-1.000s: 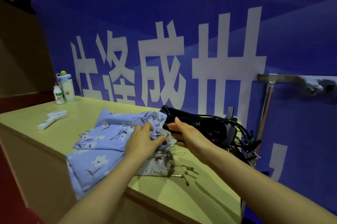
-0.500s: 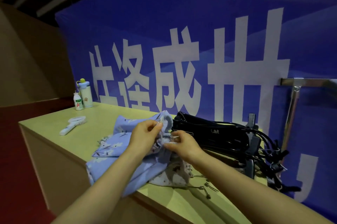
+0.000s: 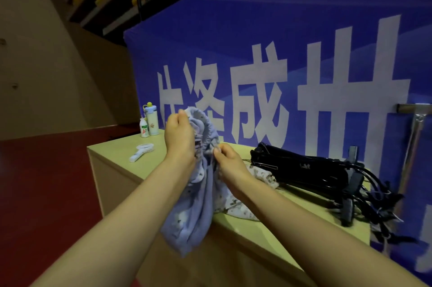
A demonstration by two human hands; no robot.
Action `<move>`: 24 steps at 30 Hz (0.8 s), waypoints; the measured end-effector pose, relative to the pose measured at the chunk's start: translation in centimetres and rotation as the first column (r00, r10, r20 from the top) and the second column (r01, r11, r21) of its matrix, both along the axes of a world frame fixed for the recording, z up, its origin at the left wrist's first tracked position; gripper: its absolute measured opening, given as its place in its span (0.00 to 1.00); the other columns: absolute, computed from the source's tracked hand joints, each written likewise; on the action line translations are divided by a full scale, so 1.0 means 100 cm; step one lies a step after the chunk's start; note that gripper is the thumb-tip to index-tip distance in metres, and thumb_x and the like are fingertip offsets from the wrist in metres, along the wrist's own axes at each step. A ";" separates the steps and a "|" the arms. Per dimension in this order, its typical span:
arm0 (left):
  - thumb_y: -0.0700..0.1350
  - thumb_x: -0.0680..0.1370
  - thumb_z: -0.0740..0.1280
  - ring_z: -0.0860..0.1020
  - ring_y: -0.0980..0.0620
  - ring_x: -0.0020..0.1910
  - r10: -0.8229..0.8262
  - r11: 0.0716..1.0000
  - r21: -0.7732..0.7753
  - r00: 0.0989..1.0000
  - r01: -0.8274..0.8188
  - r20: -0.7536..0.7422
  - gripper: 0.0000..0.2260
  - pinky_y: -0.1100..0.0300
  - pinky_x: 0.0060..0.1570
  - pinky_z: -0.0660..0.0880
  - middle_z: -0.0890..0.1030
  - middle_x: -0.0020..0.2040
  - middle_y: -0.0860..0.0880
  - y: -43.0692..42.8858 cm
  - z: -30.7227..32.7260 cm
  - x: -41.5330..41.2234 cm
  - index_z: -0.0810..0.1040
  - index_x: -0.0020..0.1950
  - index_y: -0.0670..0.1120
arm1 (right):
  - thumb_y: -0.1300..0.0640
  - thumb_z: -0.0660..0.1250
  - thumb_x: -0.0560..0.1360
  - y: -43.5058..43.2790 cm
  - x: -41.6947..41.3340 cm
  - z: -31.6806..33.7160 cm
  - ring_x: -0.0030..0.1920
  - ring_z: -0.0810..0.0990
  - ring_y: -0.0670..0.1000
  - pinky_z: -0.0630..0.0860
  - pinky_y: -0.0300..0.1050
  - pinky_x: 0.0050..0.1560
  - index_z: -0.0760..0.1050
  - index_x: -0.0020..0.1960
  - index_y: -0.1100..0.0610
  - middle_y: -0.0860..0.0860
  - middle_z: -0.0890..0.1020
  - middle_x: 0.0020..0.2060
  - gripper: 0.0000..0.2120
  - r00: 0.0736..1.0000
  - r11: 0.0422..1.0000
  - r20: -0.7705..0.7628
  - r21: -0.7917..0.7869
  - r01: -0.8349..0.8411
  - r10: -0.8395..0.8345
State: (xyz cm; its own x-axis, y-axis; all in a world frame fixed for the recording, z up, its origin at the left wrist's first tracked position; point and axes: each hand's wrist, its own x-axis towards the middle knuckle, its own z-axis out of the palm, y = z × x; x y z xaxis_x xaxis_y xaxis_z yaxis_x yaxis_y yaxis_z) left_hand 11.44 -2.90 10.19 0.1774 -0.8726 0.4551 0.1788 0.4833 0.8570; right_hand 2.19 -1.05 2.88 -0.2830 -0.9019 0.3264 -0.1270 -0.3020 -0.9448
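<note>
A light blue flowered garment (image 3: 190, 219) with a gathered elastic edge hangs in the air above the front of a pale wooden table (image 3: 289, 214). My left hand (image 3: 180, 136) grips the bunched top of its edge, raised high. Lower and to the right, my right hand (image 3: 230, 161) pinches the same edge. The rest of the blue cloth droops past the table's front edge. A white patterned cloth (image 3: 243, 205) lies on the table under my right forearm.
A bundle of black clip hangers (image 3: 311, 172) lies at the table's right. A white hand fan (image 3: 141, 152), a small drink bottle (image 3: 143, 128) and a blue-capped flask (image 3: 151, 119) sit at the far left. Behind stand a blue banner (image 3: 304, 53) and a metal rail (image 3: 413, 123).
Both hands have lifted the blue garment off the table; it now hangs from its gathered edge. The left hand rose highest. The view tilted up and left.
</note>
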 end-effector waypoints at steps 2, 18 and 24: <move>0.49 0.82 0.52 0.76 0.45 0.52 -0.056 0.995 0.073 0.996 0.061 -0.073 0.14 0.48 0.58 0.73 0.76 0.45 0.47 -0.007 -0.008 0.009 0.70 0.39 0.54 | 0.58 0.55 0.82 -0.003 0.000 -0.004 0.32 0.66 0.44 0.64 0.35 0.30 0.64 0.35 0.53 0.45 0.68 0.33 0.16 0.998 0.998 0.005 -0.021 0.064 -0.064; 0.44 0.84 0.51 0.73 0.51 0.42 -0.291 0.954 0.018 0.942 0.298 -0.165 0.12 0.59 0.46 0.72 0.75 0.43 0.49 -0.039 0.018 -0.035 0.71 0.45 0.48 | 0.56 0.54 0.82 -0.066 -0.115 0.039 0.33 0.70 0.48 0.69 0.40 0.33 0.72 0.45 0.52 0.51 0.73 0.36 0.11 0.905 0.968 0.350 0.028 0.250 -0.244; 0.46 0.82 0.53 0.76 0.41 0.49 -0.308 0.935 0.195 0.951 0.298 0.024 0.13 0.48 0.56 0.74 0.77 0.48 0.39 -0.055 -0.030 -0.058 0.75 0.46 0.45 | 0.58 0.54 0.81 -0.057 -0.157 -0.027 0.64 0.72 0.58 0.73 0.38 0.47 0.67 0.69 0.63 0.60 0.71 0.67 0.18 0.891 0.759 -0.258 0.467 0.453 -0.373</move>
State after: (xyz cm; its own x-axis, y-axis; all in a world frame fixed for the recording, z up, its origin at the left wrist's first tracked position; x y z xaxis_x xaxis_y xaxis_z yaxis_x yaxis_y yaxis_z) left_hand 5.66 -8.39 7.19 -0.1283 -0.9513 0.2802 0.2433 0.2437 0.9389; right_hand -13.54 -6.79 0.18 -0.6538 -0.7532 -0.0720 -0.2706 0.3216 -0.9074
